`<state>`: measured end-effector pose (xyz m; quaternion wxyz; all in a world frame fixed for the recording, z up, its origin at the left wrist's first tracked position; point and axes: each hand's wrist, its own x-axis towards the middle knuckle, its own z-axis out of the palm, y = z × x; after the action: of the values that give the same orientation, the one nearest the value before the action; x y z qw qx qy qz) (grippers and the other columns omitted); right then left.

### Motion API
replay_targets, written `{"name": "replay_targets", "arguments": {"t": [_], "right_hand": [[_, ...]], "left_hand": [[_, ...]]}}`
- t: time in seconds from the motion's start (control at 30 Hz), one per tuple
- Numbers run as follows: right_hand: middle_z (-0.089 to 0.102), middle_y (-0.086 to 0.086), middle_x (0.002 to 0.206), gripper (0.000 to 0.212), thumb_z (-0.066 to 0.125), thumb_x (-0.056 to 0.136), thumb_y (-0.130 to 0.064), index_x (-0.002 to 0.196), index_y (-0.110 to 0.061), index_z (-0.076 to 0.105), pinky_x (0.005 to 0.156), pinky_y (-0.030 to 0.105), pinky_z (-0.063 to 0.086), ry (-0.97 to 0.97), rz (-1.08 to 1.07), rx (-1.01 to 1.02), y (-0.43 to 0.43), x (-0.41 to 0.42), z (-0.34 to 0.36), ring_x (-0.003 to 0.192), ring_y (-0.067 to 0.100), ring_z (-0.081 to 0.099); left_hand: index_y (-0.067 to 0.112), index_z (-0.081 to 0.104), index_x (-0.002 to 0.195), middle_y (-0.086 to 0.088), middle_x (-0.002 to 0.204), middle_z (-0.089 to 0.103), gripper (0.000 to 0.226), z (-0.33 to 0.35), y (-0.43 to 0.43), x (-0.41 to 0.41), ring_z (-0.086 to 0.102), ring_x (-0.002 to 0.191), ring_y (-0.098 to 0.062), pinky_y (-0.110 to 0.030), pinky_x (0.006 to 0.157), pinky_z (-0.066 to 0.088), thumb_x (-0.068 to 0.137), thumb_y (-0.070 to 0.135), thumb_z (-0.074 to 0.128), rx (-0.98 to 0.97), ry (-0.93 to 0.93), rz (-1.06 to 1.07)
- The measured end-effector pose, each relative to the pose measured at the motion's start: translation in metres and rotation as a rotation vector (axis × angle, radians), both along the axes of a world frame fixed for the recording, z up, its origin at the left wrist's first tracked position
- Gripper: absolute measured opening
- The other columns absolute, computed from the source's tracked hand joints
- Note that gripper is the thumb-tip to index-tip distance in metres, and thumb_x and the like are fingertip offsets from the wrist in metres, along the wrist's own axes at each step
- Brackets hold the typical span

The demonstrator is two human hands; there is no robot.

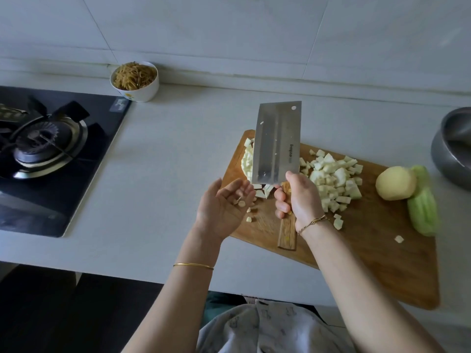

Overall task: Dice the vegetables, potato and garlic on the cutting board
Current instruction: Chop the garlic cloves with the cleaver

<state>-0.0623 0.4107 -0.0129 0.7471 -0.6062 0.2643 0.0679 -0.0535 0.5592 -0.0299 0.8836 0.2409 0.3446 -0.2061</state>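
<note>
Brand-marked cleaver [275, 143] upright in right hand [302, 200]

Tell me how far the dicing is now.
Done: a pile of white cubes lies on the board. In hand: the right hand grips the cleaver, flat side up; the left hand, palm up, carries a few bits; a white chunk by the blade looks part-cut. Left: the potato and green vegetable are whole. No garlic shows.
</note>
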Motion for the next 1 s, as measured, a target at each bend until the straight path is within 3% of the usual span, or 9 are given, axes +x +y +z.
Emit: {"name": "replay_targets", "arguments": {"t": [0.17,0.43,0.53,0.73,0.87,1.0], "right_hand": [[0.047,0.007,0.055,0.022,0.041,0.097,-0.018,0.078,-0.007,0.044,0.036,0.022,0.033,-0.026,-0.004,-0.135,-0.016,-0.007,0.001,0.033,0.015,0.034],[0.047,0.008,0.055,0.026,0.041,0.097,-0.017,0.071,-0.01,0.041,0.035,0.023,0.036,-0.036,0.038,-0.313,-0.018,-0.023,-0.006,0.033,0.017,0.036],[0.047,0.008,0.054,0.026,0.041,0.097,-0.017,0.072,-0.009,0.042,0.034,0.023,0.035,-0.032,0.041,-0.326,-0.017,-0.026,-0.006,0.033,0.017,0.035],[0.046,0.009,0.054,0.025,0.04,0.096,-0.017,0.082,0.003,0.047,0.034,0.023,0.034,-0.019,0.051,-0.337,-0.017,-0.028,-0.008,0.031,0.017,0.036],[0.046,0.008,0.053,0.027,0.041,0.096,-0.017,0.092,0.009,0.047,0.036,0.024,0.034,-0.015,0.048,-0.337,-0.014,-0.029,-0.01,0.031,0.018,0.035],[0.046,0.007,0.052,0.028,0.041,0.096,-0.017,0.095,0.01,0.048,0.037,0.025,0.034,-0.013,0.043,-0.341,-0.013,-0.03,-0.01,0.031,0.017,0.035]], "left_hand": [[0.002,0.06,0.081,-0.014,0.081,0.062,0.038,-0.011,0.001,0.004,0.06,0.078,-0.023,-0.033,0.085,0.049,0.101,0.026,0.039,0.332,-0.108,0.064],[0.019,0.063,0.097,-0.007,0.107,0.067,0.031,-0.038,-0.023,-0.006,0.059,0.097,-0.016,-0.028,0.087,0.045,0.094,0.038,0.04,0.795,-0.394,0.064],[0.023,0.063,0.093,-0.004,0.107,0.066,0.031,-0.042,-0.025,-0.007,0.059,0.098,-0.014,-0.024,0.083,0.043,0.084,0.043,0.041,0.841,-0.418,0.06],[0.022,0.067,0.097,-0.005,0.113,0.068,0.029,-0.048,-0.023,-0.006,0.059,0.113,-0.017,-0.026,0.092,0.042,0.088,0.036,0.043,0.805,-0.502,0.056],[0.029,0.061,0.114,0.005,0.126,0.062,0.038,-0.044,-0.022,-0.007,0.052,0.123,-0.007,-0.027,0.101,0.037,0.088,0.044,0.038,0.776,-0.536,-0.027],[0.034,0.039,0.14,0.012,0.131,0.057,0.059,-0.042,-0.021,-0.008,0.042,0.131,-0.009,-0.03,0.106,0.028,0.085,0.054,0.033,0.772,-0.522,-0.11]]}}
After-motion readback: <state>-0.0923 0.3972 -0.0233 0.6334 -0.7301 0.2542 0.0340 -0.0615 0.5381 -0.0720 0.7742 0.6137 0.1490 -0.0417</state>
